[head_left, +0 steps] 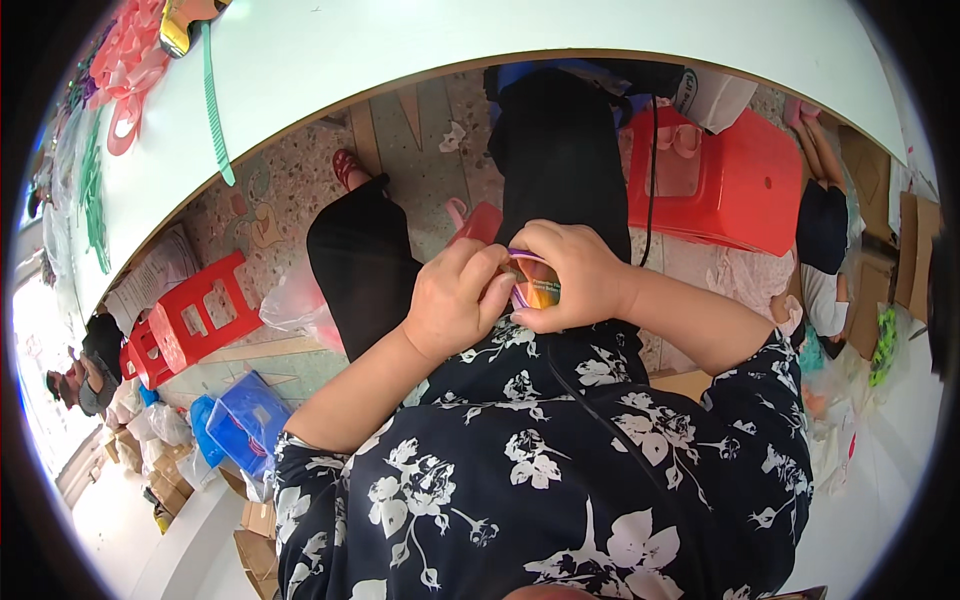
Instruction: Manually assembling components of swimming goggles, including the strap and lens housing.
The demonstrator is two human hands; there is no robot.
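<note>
Just above my lap, both hands meet around a small curved lens-like piece [541,287] with a purple rim and a shiny orange-yellow face that bears some print. My left hand [455,300] pinches its left edge, thumb and fingers closed. My right hand [578,275] curls round the other side, the fingers along the top and the thumb below. Much of the piece is hidden behind the fingers, so its full shape cannot be made out.
Ahead curves a white table [420,35]. On its left lie pink straps [125,65], green straps [95,195] and a yellow-and-black item [185,22]. Red stools [735,185] stand under and beside it. A blue crate [248,415] is at left; other people sit at both sides.
</note>
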